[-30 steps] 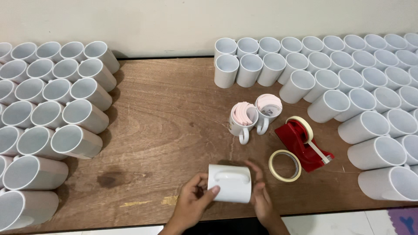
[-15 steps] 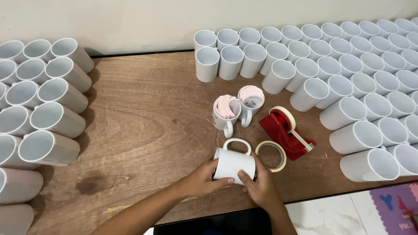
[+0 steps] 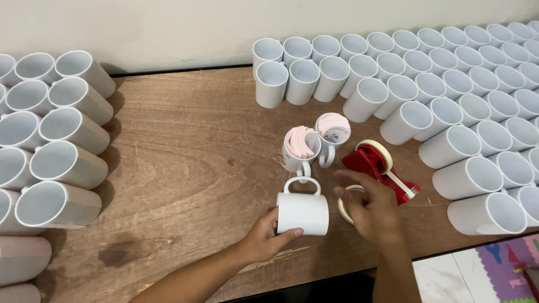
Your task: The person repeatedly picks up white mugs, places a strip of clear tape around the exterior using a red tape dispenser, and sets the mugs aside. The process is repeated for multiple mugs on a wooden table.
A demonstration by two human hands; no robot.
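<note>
this looks like a small home workshop for preparing mugs in bulk: dozens of blank white mugs (image 3: 449, 106) crowd both ends of a worn wooden table (image 3: 185, 163) against a plain wall (image 3: 168, 28), a red tape dispenser (image 3: 379, 165) sits among them, and colourful foam play mat (image 3: 505, 264) covers the floor.

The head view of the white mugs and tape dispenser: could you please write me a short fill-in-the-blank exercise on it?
1. The left hand holds a white mug whose handle points ____ the person.
2. The tape dispenser is coloured ____.
3. The right hand hovers over a ____ of tape on the wooden table.
4. Two mugs near the dispenser hold rolled ____ sheets.

Missing words: away from; red; roll; pink
</note>
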